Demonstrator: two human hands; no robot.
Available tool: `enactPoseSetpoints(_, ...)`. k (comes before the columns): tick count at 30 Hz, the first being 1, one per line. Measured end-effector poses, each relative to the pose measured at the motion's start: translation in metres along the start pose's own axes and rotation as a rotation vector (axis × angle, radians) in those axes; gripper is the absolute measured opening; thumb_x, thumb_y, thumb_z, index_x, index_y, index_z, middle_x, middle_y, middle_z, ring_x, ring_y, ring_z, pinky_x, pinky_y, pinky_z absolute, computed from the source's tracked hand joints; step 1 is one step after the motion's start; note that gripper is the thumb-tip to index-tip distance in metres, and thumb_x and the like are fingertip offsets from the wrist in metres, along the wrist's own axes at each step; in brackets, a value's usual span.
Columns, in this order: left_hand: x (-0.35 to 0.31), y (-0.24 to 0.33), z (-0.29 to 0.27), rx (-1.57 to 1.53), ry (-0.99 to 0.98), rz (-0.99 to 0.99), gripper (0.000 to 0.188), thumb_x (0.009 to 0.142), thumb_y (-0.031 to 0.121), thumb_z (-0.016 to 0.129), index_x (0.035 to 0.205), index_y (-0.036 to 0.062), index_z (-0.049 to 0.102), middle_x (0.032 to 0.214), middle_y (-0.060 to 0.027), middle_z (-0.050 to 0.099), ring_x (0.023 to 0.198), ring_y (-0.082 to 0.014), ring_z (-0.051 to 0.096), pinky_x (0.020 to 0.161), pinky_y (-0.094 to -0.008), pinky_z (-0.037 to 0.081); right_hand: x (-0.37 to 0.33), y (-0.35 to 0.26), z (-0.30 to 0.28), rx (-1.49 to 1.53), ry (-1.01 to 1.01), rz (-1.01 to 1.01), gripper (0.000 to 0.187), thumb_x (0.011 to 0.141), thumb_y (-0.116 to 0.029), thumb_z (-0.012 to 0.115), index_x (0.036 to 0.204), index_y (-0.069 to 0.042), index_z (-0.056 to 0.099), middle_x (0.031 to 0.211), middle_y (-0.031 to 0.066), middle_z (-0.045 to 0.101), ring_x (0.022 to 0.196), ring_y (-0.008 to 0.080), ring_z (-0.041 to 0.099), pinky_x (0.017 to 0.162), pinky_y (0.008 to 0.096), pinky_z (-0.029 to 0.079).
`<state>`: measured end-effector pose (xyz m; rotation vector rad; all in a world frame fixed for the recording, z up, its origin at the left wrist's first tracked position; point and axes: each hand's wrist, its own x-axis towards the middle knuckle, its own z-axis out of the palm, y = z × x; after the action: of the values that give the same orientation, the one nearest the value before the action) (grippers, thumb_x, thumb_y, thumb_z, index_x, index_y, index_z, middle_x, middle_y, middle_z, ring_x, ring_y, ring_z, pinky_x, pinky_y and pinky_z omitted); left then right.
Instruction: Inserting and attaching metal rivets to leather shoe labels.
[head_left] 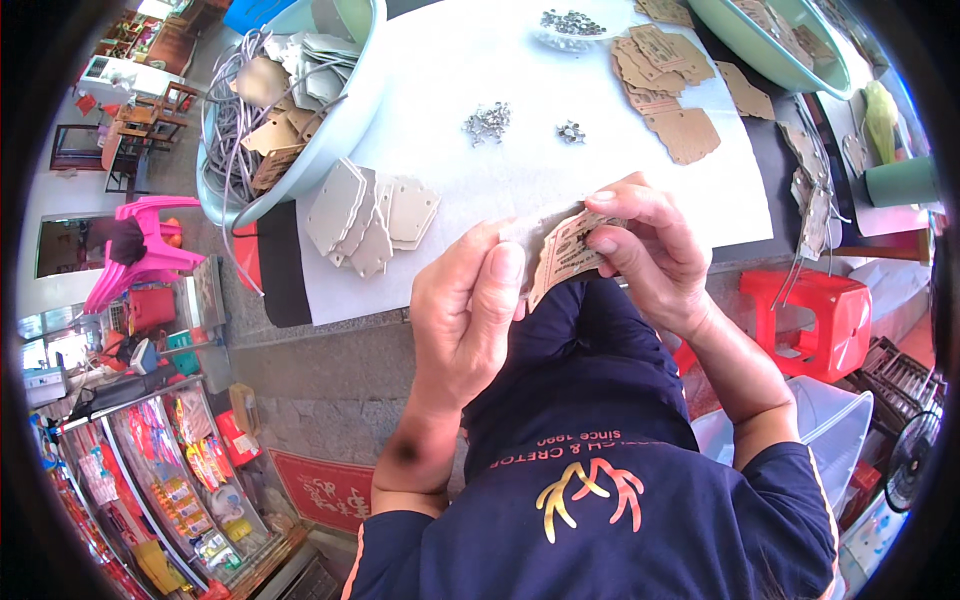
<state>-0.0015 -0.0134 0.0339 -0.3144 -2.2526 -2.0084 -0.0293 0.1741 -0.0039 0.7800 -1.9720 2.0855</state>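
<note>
Over the near edge of the white sheet [420,90], my left hand [462,315] is closed, thumb on top, around one side of a brown printed cardboard tag [563,258] and a greyish card surface beside it. My right hand [662,255] pinches the tag's other end between thumb and fingers. Whether one tag or a small stack is held I cannot tell. To the left lie fanned grey card tags [352,225]. Beyond the hands sit two small piles of shiny metal fasteners [487,123]. Overlapping brown cardboard tags [682,132] lie at the right.
At the far left a pale blue basin [345,125] holds grey cords and tags. Another basin [775,60] with tags stands far right, near a clear dish [572,30] of metal pieces. A red stool [808,320] and a pink stool [150,250] flank the table.
</note>
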Motion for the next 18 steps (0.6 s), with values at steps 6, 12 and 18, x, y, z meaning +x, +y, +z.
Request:
enactPoseSetpoints(6,0.002,-0.002,0.002,0.029,0.006,0.036,0.032,0.103,0.022,0.042,0.106,-0.0035,0.061,0.07,-0.0022,0.058,0.056,-0.0051,0.05,0.049,-0.0194,0.036,0.0,-0.005,0.002,-0.031,0.009,0.033,0.031,0.089,-0.002,0.063,0.119,-0.003,0.06,0.1,0.0065,0.06,0.087,0.0136,0.055,0.073,0.0238,0.045)
enactPoseSetpoints(12,0.002,-0.003,0.003,0.015,-0.007,-0.02,0.032,0.103,0.023,0.041,0.095,-0.0018,0.06,0.068,-0.0019,0.057,0.055,-0.005,0.049,0.049,-0.0195,0.036,-0.001,-0.012,0.004,-0.037,0.04,0.174,0.033,0.089,-0.003,0.065,0.121,-0.007,0.06,0.104,0.0033,0.06,0.083,0.0091,0.052,0.068,0.0216,0.041)
enactPoseSetpoints(18,0.001,-0.006,0.006,-0.033,0.026,-0.062,0.032,0.103,0.026,0.042,0.095,0.0004,0.06,0.068,-0.0006,0.056,0.056,-0.0043,0.048,0.049,-0.0193,0.036,-0.001,-0.013,0.005,-0.096,0.046,0.151,0.034,0.088,-0.004,0.066,0.121,-0.008,0.06,0.101,0.0018,0.061,0.08,0.008,0.051,0.065,0.0204,0.039)
